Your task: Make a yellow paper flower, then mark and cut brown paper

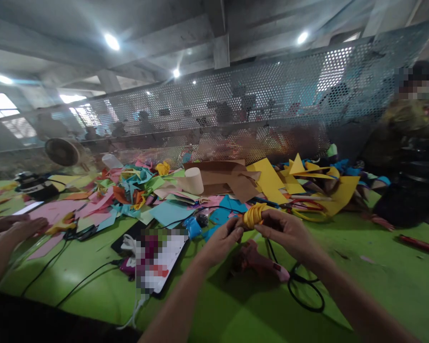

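Observation:
A yellow bundle (253, 217), wound in several turns like cord or strip, is held up between my hands above the green table. My left hand (219, 240) pinches its brownish left end between thumb and fingers. On the other side, my right hand (288, 233) is closed on the bundle's right edge, fingertips against the yellow turns. What lies inside the winding is hidden. Just below my hands, a pink glue gun (259, 262) lies on the table, its black cable (309, 308) looped to the right.
Coloured paper scraps (136, 183), brown sheets (225, 181), yellow sheets (271, 181) and a white roll (194, 181) line the back below a perforated metal screen (236, 105). Red-handled scissors (307, 205) lie right. A purple power strip (128, 269) sits left. Another person's hands (21, 228) work far left.

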A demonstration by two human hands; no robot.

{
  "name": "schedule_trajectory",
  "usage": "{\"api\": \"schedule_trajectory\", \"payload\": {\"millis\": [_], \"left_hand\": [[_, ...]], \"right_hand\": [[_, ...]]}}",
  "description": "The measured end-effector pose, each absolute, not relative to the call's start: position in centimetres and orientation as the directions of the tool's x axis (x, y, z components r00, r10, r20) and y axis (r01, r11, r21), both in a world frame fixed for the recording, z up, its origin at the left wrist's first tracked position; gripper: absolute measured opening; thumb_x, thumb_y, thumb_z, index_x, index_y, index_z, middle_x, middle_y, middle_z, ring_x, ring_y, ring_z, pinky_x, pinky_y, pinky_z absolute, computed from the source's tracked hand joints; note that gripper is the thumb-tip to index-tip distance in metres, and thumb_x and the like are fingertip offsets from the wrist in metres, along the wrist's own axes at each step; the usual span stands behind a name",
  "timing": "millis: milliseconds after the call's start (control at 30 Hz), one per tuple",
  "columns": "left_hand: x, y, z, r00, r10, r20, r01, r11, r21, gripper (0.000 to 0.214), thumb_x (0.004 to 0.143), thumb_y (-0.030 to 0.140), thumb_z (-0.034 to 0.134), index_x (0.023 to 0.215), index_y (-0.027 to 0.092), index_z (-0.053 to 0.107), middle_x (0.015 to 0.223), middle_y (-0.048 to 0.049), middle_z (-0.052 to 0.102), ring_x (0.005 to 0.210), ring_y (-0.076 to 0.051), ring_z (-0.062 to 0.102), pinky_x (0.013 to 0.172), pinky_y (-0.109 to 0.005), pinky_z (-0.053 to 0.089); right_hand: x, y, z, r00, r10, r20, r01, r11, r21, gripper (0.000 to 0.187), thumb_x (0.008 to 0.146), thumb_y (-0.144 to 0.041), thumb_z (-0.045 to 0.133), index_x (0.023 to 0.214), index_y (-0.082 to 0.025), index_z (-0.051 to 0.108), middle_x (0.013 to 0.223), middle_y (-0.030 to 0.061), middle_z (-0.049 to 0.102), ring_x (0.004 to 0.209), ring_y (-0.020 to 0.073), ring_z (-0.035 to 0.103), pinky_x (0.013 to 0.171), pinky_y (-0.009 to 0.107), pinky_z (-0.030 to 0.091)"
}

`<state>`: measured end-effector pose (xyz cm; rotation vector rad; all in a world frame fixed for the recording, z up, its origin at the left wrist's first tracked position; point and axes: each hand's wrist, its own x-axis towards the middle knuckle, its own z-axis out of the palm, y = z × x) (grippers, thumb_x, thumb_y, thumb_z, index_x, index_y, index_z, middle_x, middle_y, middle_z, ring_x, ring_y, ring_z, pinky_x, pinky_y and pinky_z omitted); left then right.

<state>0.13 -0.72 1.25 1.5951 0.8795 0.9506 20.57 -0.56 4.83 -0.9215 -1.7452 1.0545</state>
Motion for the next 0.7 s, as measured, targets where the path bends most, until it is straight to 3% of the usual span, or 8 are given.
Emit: {"api": "schedule_trajectory", "payload": {"millis": [300, 700], "left_hand": [[0.09, -0.56, 1.17, 0.453, 0.881, 0.137, 0.14, -0.222, 0.965, 0.041, 0.096, 0.048, 0.048, 0.121, 0.018, 0.058, 0.112, -0.0078, 0.062, 0.096, -0.019, 0.055, 0.086, -0.031, 0.043], [-0.03, -0.52, 0.93, 0.437, 0.89, 0.127, 0.162, -0.217, 0.963, 0.038, 0.095, 0.048, 0.05, 0.118, 0.019, 0.06, 0.114, -0.0073, 0.063, 0.102, -0.022, 0.056, 0.089, -0.032, 0.044]], "right_hand": [[21.13, -0.17, 4.84, -0.475, 0.868, 0.142, 0.098, 0.212, -0.972, 0.028, 0.082, -0.041, 0.07, 0.097, -0.018, 0.075, 0.091, 0.0051, 0.074, 0.071, 0.0168, 0.065, 0.067, 0.028, 0.054], [21.03, 0.03, 3.86, -0.414, 0.9, 0.138, 0.163, 0.223, -0.961, 0.033, 0.084, -0.049, 0.064, 0.074, -0.019, 0.074, 0.07, 0.0029, 0.073, 0.069, 0.0189, 0.066, 0.072, 0.031, 0.05]]}}
